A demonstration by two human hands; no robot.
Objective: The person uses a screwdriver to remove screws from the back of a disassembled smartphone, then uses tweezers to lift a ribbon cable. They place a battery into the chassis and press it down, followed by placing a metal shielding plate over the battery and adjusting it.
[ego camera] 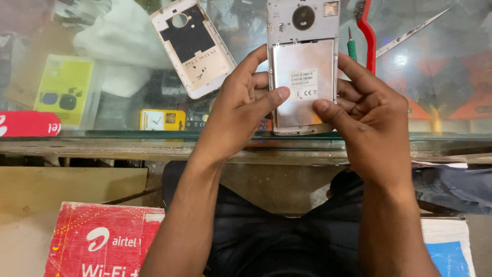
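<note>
Both my hands hold an opened silver phone [303, 31] face down over a glass counter [451, 77], its back cover off. A silver battery [302, 61] with a white label fills its lower half, and a round camera sits near the top. My left hand [241, 107] grips the phone's left edge, thumb pressed on the battery's lower part. My right hand [366, 115] grips the right edge, its thumb on the battery's lower right corner. The removed white back cover [193, 47] lies inside-up on the glass to the upper left of my left hand.
A red-handled tool [368, 36], a green-handled screwdriver [351, 47] and a thin metal blade [412, 32] lie on the glass at the right. Under the glass are a yellow-green box [64, 87] and a small yellow packet [162, 119]. A red carton [102, 241] stands below left.
</note>
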